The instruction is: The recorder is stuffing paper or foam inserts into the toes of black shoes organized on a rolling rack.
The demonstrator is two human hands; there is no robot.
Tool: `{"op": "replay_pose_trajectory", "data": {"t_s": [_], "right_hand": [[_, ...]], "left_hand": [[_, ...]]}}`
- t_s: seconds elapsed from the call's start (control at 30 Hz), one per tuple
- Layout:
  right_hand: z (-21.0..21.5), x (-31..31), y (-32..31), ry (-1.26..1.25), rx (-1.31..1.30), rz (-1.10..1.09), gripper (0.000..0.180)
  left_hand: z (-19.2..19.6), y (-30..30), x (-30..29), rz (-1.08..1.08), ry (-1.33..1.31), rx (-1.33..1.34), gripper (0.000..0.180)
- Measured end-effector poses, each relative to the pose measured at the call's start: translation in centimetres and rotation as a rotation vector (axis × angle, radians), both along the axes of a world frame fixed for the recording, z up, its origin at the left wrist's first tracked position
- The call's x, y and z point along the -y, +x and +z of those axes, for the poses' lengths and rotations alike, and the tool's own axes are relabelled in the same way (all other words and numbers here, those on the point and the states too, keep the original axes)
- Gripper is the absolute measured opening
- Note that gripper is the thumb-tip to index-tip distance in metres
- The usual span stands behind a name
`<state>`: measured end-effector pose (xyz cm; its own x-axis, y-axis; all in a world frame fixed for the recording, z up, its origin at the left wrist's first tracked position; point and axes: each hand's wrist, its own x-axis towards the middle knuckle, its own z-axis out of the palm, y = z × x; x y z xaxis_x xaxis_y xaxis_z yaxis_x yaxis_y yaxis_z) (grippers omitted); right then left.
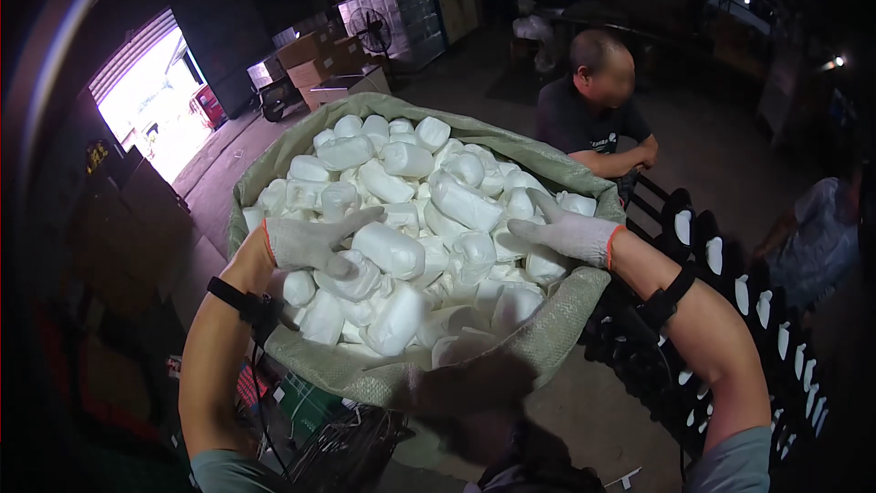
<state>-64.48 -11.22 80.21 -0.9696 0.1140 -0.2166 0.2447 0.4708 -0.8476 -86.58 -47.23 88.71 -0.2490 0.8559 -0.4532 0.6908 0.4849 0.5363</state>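
A large woven sack (547, 333), pale green with its rim rolled outward, is heaped with white rounded bundles (391, 251) that look soft and wrapped; their exact kind I cannot make out. On the left side of the heap lies my left hand (308, 242) in a white knit glove with an orange cuff. Its fingers are apart, touching bundles and gripping none that I can see. Across from it, my right hand (575, 233), gloved the same way, rests at the right edge of the heap with thumb and fingers spread.
A seated person (598, 110) is beyond the sack, and another person (817, 237) is at far right. Dark racks carry several white pieces (741, 292) along the right. Cardboard boxes (315, 59) and a fan (369, 30) stand behind, with a bright doorway (151, 82) at far left.
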Motion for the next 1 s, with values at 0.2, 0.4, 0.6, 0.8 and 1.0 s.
{"op": "replay_pose_trajectory", "data": {"t_s": [0.2, 0.4, 0.6, 0.8, 1.0], "right_hand": [[-3.4, 0.0, -3.7, -0.204, -0.123, -0.153, 0.129], [-2.5, 3.0, -3.5, -0.171, -0.093, -0.199, 0.12], [-2.7, 3.3, -2.9, -0.215, -0.233, -0.175, 0.123], [-2.5, 1.7, 0.4, -0.378, -0.042, -0.023, 0.113], [-3.4, 1.9, 1.8, -0.072, -0.214, 0.058, 0.114]], "left_hand": [[-3.7, 2.5, -3.7, 0.203, 0.079, 0.039, 0.126], [-7.9, 1.7, -5.6, 0.36, 0.285, 0.149, 0.105], [-6.5, 4.5, -11.1, 0.418, 0.376, 0.589, 0.086], [-7.3, 5.6, -11.5, 0.499, 0.424, 0.604, 0.084], [-6.6, 6.5, -9.5, 0.575, 0.414, 0.227, 0.08]]}}
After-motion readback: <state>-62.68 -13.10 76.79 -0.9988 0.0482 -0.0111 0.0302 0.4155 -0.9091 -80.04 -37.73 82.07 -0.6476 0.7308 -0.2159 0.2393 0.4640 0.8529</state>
